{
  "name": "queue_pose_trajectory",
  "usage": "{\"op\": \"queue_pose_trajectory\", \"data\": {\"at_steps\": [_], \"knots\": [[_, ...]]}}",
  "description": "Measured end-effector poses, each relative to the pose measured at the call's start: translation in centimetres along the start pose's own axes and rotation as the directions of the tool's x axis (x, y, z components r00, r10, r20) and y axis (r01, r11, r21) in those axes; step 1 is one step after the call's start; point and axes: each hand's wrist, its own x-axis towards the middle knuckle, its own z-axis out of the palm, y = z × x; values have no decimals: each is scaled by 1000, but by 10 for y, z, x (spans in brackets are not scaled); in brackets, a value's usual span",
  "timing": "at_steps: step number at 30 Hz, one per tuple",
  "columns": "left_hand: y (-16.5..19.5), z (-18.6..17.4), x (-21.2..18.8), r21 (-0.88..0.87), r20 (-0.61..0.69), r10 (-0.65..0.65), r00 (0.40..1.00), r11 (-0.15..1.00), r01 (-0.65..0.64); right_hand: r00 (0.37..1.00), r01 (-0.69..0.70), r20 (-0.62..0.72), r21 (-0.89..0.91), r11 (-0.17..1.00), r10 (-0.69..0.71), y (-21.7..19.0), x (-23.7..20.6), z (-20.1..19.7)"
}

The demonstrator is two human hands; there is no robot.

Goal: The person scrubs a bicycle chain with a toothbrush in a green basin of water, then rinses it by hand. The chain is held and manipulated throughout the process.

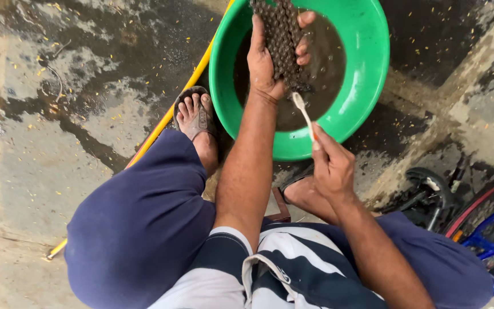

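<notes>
The left hand point(270, 60) was clenched around a bunched chain point(281, 40), holding it over the green basin point(367, 68) on the floor point(41, 166). The chain's long axis ran away from the person, toward the basin's far rim. The right hand point(331, 166) gripped a toothbrush point(303, 114) at the near rim, with its head pointing up at the chain's lower end, touching it or just short of it. The right hand was thus nearer the person, the left farther out. The basin held dark, murky liquid, probably dirty water.
</notes>
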Motion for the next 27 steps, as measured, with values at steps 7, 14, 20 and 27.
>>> {"op": "queue_pose_trajectory", "data": {"at_steps": [7,14,20,27], "knots": [[-13,2,-6,37,-58,-72,996,997,74,965,-260,43,110,959,257,11,9,15],[-11,4,-4,56,-96,-127,987,989,133,942,-335,16,76,939,335,8,7,12],[-12,4,-5,-29,32,-110,993,993,111,988,144,-22,-185,972,-150,0,18,9],[-18,1,-1,-46,10,-136,991,990,136,998,-49,-49,-128,991,43,14,17,2]]}}
